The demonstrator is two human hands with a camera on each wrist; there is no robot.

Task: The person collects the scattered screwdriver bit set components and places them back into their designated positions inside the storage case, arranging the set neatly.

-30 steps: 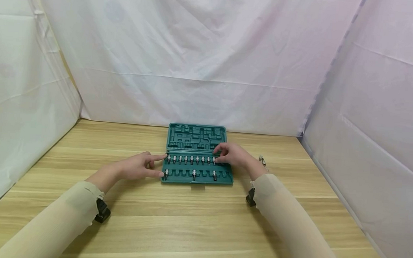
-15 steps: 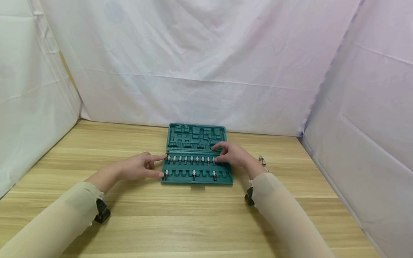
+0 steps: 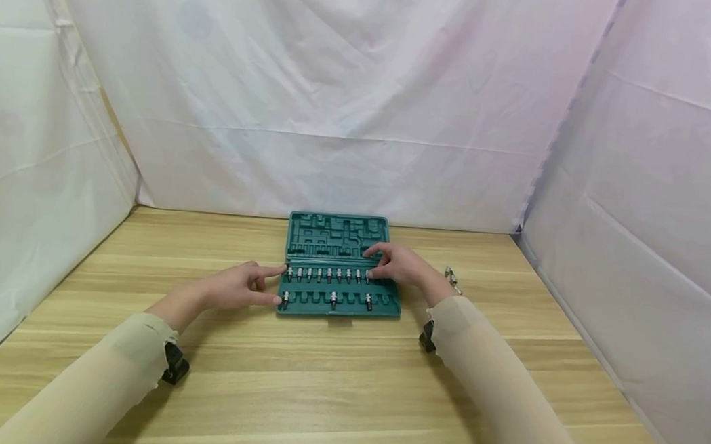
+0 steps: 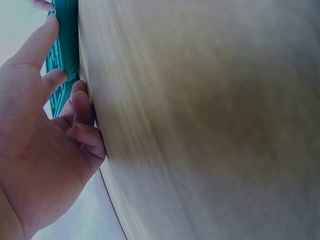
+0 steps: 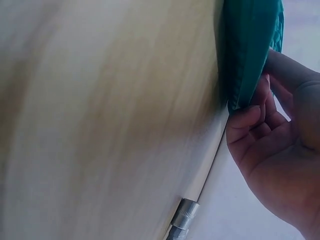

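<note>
Touching the left edge of our green case (image 3: 307,309) with the left hand (image 3: 235,288), we've got index finger and thumb stretched out and spread apart, other fingers tucked in. Case sits unfolded on the desk (image 3: 321,390), molded lid (image 3: 336,238) at the back. Our right hand (image 3: 406,266) is over at the right end of the back row of socket bits (image 3: 329,275), thumb down by the last one we can make out, index finger bent over toward the lid. Can't tell if we're actually pinching that bit, the fingers hide it. Three front bits (image 3: 334,301) sit spaced out in their slots, and some loose bits (image 3: 453,279) lie on the desk right of the case.
</note>
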